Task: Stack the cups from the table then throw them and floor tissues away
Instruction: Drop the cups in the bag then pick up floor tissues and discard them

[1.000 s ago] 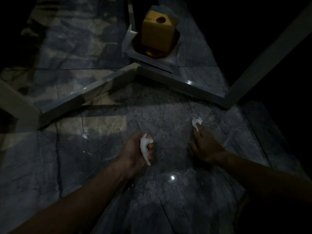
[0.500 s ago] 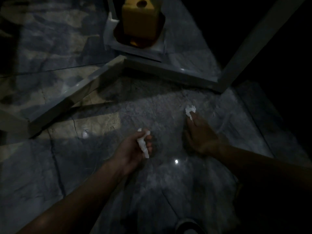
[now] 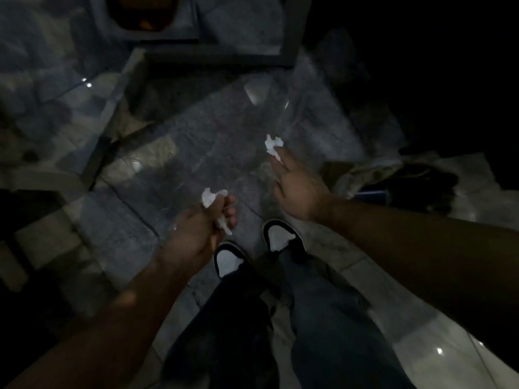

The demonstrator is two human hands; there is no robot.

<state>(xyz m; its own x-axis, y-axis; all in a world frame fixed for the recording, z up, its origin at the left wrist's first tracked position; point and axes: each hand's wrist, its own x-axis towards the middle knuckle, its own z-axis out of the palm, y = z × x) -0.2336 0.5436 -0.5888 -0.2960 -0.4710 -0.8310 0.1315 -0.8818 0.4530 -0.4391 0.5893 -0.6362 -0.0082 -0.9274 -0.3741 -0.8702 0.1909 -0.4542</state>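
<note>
Tissue-collection step. The left hand [image 3: 196, 234], just ahead of the person's shoes [image 3: 282, 237], is fisted around a crumpled tissue [image 3: 212, 196]. The right hand [image 3: 297, 189], farther out from the shoes, pinches a second tissue [image 3: 273, 144] at its fingertips. Both are clear of the marble floor [image 3: 196, 153]. The next move probably calls for carrying them to a bin, which is not visible.

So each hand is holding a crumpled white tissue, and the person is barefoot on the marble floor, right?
Not quite. The head view shows black-and-white shoes, not bare feet. The rest holds: the left hand and right hand each grip a crumpled white tissue above the marble floor.
</note>
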